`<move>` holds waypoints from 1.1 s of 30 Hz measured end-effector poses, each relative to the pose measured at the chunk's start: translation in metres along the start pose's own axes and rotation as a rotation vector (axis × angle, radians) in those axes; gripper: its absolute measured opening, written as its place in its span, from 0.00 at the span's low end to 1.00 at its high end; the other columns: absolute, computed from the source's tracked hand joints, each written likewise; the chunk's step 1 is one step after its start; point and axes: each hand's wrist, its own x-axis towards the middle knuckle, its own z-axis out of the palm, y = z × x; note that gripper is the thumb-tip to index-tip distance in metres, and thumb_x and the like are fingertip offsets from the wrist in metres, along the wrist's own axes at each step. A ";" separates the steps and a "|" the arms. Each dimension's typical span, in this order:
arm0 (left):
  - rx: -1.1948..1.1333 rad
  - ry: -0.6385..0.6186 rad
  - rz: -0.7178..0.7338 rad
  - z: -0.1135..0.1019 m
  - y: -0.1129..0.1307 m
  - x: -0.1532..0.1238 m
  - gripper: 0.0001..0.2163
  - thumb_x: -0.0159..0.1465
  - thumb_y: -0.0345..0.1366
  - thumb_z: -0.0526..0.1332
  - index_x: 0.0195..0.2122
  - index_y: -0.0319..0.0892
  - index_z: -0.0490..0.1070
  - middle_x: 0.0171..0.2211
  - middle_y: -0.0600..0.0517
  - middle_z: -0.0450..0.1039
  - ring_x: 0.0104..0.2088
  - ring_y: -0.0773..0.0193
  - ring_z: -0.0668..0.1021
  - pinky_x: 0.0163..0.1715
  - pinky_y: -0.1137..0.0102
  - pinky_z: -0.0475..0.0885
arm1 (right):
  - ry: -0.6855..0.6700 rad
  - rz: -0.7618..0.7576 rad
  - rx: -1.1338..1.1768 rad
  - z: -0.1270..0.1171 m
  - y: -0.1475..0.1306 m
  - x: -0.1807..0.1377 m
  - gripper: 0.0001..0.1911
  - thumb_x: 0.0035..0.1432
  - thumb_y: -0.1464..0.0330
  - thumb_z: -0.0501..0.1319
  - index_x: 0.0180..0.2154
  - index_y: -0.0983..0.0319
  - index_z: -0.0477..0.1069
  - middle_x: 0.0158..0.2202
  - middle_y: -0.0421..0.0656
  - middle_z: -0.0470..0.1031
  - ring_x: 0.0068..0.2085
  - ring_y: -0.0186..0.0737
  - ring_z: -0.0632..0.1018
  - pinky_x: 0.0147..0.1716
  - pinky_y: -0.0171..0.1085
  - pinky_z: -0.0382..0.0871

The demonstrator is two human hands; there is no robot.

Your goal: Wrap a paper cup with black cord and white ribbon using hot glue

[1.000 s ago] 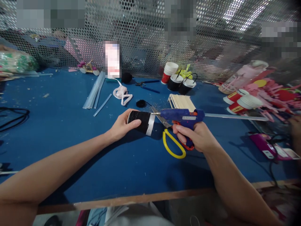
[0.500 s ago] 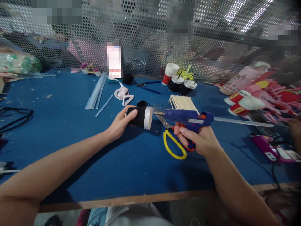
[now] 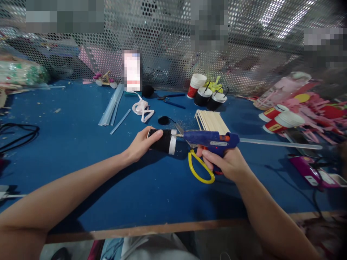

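Observation:
My left hand (image 3: 141,144) grips a black-covered paper cup (image 3: 165,141) lying on its side on the blue table (image 3: 81,151), white rim facing right. My right hand (image 3: 226,162) is wrapped round the handle of a blue hot glue gun (image 3: 210,139). A clear glue stick (image 3: 279,144) juts from the gun's back. The nozzle touches the cup's rim. Yellow-handled scissors (image 3: 199,166) lie on the table under the gun.
A stack of wooden sticks (image 3: 211,121) lies behind the gun. Clear glue sticks (image 3: 111,106), a white ribbon (image 3: 142,108), a black pom-pom (image 3: 163,120) and paper cups (image 3: 203,94) lie further back. Red cups (image 3: 279,121) and pink craft pieces crowd the right. A perforated metal screen (image 3: 162,43) closes the back.
The glue gun moved left until its nozzle met the cup's rim. My left hand turned the cup between the frames; its white rim now shows edge-on again.

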 end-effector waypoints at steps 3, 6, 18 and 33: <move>0.008 0.015 0.002 -0.001 0.000 0.001 0.20 0.57 0.54 0.59 0.32 0.40 0.62 0.22 0.57 0.59 0.22 0.71 0.64 0.19 0.76 0.58 | -0.048 0.026 -0.051 -0.002 0.003 0.000 0.09 0.59 0.64 0.56 0.33 0.63 0.69 0.15 0.35 0.64 0.19 0.30 0.66 0.21 0.33 0.62; 0.024 0.006 0.013 -0.001 -0.001 0.001 0.19 0.57 0.54 0.59 0.31 0.40 0.63 0.22 0.56 0.59 0.22 0.71 0.64 0.20 0.76 0.57 | -0.086 0.050 -0.079 -0.004 0.007 0.001 0.10 0.59 0.63 0.57 0.33 0.63 0.70 0.16 0.35 0.65 0.19 0.30 0.67 0.22 0.34 0.63; -0.244 -0.098 -0.084 0.004 0.002 0.000 0.17 0.58 0.52 0.59 0.30 0.41 0.64 0.23 0.57 0.58 0.21 0.72 0.64 0.18 0.77 0.60 | -0.106 0.035 -0.022 -0.002 0.005 0.002 0.10 0.60 0.64 0.55 0.34 0.64 0.70 0.16 0.35 0.64 0.19 0.30 0.67 0.22 0.34 0.63; -0.376 -0.149 -0.186 0.002 -0.002 0.003 0.19 0.58 0.53 0.59 0.33 0.39 0.68 0.24 0.53 0.65 0.21 0.70 0.68 0.18 0.74 0.62 | -0.127 0.045 0.016 -0.003 0.003 -0.001 0.09 0.59 0.64 0.57 0.34 0.62 0.71 0.16 0.36 0.65 0.18 0.30 0.66 0.19 0.33 0.61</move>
